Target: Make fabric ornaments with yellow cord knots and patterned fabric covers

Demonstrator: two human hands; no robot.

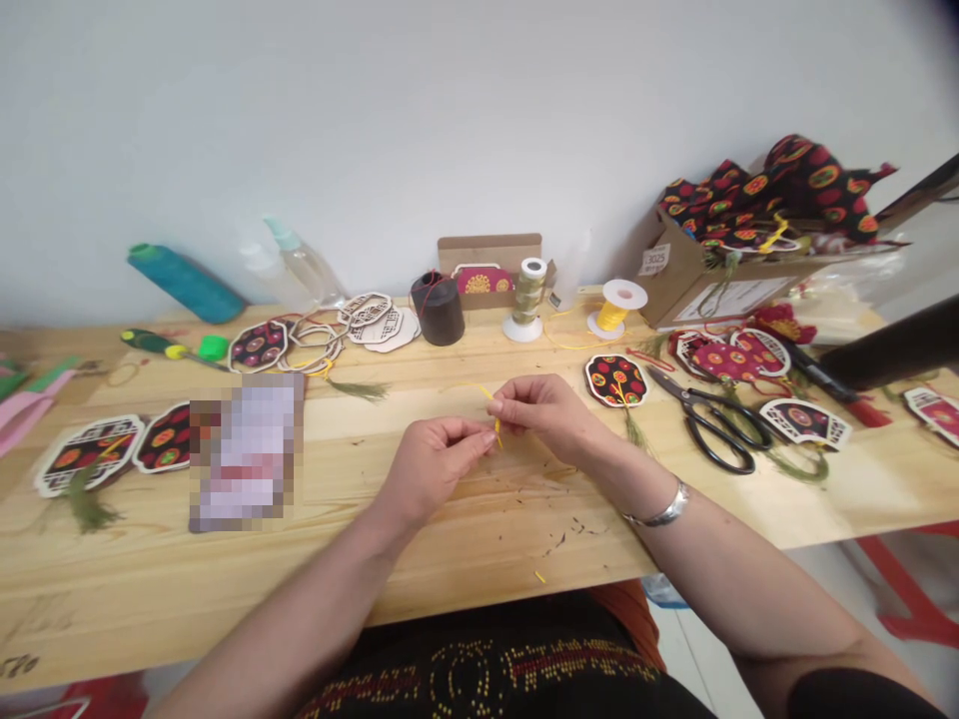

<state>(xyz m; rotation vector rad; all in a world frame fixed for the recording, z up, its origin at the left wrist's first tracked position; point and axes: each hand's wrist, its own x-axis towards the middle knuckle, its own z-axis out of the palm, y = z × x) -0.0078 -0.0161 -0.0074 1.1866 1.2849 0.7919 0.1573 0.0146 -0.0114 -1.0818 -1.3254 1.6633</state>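
Note:
Over the middle of the wooden table [345, 559], both of my hands meet at a short yellow cord [497, 427]. My left hand [439, 461] pinches the cord's lower part between thumb and fingertips. Just above it, my right hand [540, 411] grips the same cord, with a loose end sticking out to the upper left. Whether the cord carries a knot is too small to tell. To the right of my right hand lies a dark patterned ornament [615, 380] with a yellow cord and a green tassel. Black-handled scissors [723, 424] rest beyond it.
Along the wall stand a yellow cord spool [618, 308], a gold thread spool [530, 300], a black spool [438, 312] and a teal thread cone [187, 284]. A cardboard box [719, 290] full of fabric sits back right. Pale ornament frames [382, 325] lie back left, a blurred-out flat object [251, 449] nearer.

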